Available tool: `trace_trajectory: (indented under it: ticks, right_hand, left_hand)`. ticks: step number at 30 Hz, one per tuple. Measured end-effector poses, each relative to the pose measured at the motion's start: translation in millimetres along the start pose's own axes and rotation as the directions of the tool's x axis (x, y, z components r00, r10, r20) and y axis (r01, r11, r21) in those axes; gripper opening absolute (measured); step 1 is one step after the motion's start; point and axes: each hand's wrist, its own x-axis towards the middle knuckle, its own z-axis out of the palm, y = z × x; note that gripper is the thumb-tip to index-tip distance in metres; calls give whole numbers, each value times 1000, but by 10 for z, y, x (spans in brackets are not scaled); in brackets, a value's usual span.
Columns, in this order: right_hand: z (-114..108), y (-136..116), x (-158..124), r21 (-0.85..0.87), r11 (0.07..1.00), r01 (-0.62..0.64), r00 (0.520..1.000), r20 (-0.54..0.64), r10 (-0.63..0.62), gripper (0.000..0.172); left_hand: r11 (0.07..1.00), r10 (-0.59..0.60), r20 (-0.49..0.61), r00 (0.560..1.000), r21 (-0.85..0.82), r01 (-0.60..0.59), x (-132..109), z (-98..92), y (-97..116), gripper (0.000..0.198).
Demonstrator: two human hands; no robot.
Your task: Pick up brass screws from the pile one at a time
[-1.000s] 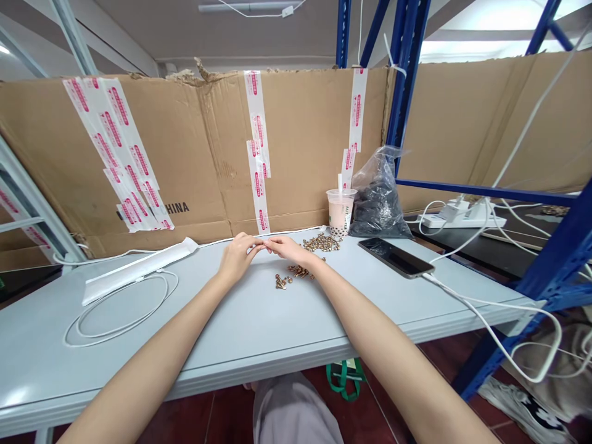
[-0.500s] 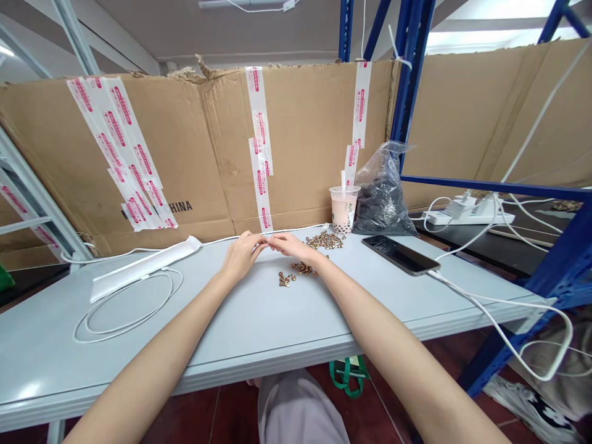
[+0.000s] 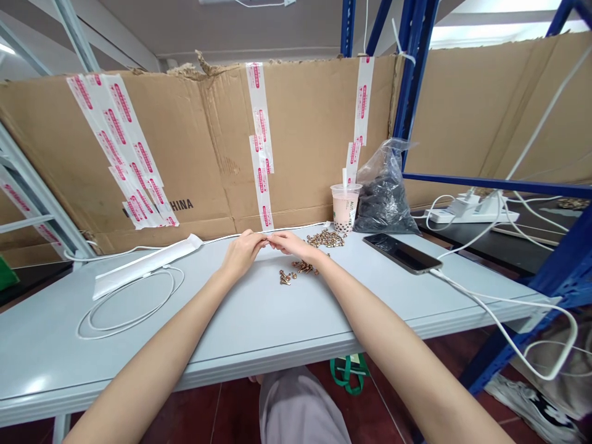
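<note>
Fingertip to fingertip, my left hand [image 3: 242, 251] and my right hand [image 3: 290, 243] meet above the grey table. Both are closed in a pinch, and whatever lies between the fingers is too small or hidden to make out. Just below my right wrist lies a small heap of brass-coloured bolts [image 3: 303, 267], partly covered by the forearm. A few more bolts [image 3: 284, 278] sit to its left, with small loose pieces beside them. Farther back is a pile of small brass-coloured parts, seemingly nuts [image 3: 326, 238].
A drink cup [image 3: 344, 208] with a straw and a plastic bag of dark material [image 3: 386, 200] stand at the back. To the right lies a phone [image 3: 401, 253] with its white cable. A coiled cable [image 3: 127, 308] and a white strip [image 3: 147, 266] occupy the left.
My hands stay together in nearly the same place, with only slight finger movement. The whole view has shifted slightly.
</note>
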Motion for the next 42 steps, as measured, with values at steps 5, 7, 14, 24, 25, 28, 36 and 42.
trace_trajectory:
  ticks: [5,7,14,24,25,28,36,42]
  right_hand:
    - [19,-54,-13,119,993,-18,999,41,14,29]
    - [28,-61,-14,154,988,-27,999,46,20,29]
    - [47,-66,-14,163,985,-50,998,42,44,28]
    - [-9,-87,-40,129,991,-30,998,59,22,31]
    - [-24,-78,-40,113,993,-36,998,59,30,31]
    - [-86,-37,-45,-32,998,-61,997,34,62,29]
    - [-265,-25,-143,-867,373,-330,931,-234,279,25]
    - [-282,-279,-202,-897,341,-283,946,-201,255,27]
  left_hand:
    - [1000,9,-47,999,18,-9,-10,14,-21,21]
    - [1000,18,-47,999,24,-17,-15,19,-26,23]
    - [999,32,-54,998,27,-31,-23,26,-28,26]
    - [999,-47,-8,999,14,47,-10,11,-2,24]
    - [998,-63,8,998,10,63,-7,7,6,25]
    - [996,-90,44,995,-1,90,0,-7,13,28]
    - [988,-153,271,950,27,152,0,-15,-254,25]
    - [953,-300,383,874,88,289,3,-182,-541,19]
